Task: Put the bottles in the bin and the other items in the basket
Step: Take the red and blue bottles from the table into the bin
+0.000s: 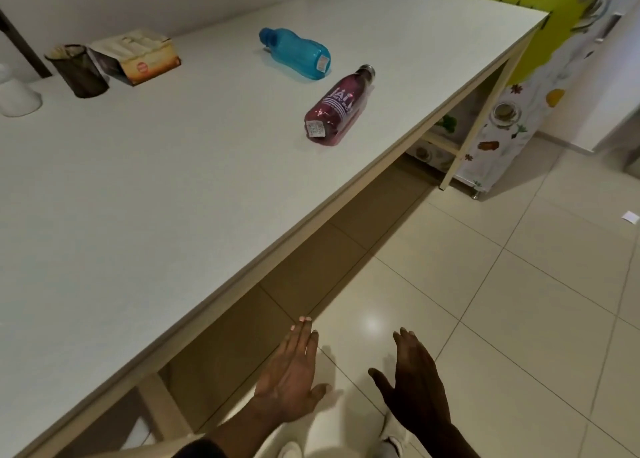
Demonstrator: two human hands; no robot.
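1. Hands: my left hand (291, 378) and right hand (415, 378) sit at lower centre of the frame. Both have straight fingers and hold nothing, and both are over the floor tiles, off the counter (138, 198) edge.
2. Bottles: the blue bottle (294, 52) lies on its side at upper centre. The maroon bottle (337, 107) lies on its side just below and to the right, near the counter's right edge. The two do not touch.
3. Other items, upper left: a dark mesh cup (78, 71) just beside an opened carton (138, 57).
4. Bin and basket: neither is in view.
5. Assessment: no item here is sorted yet. Two bottles and at least two other items are outstanding.
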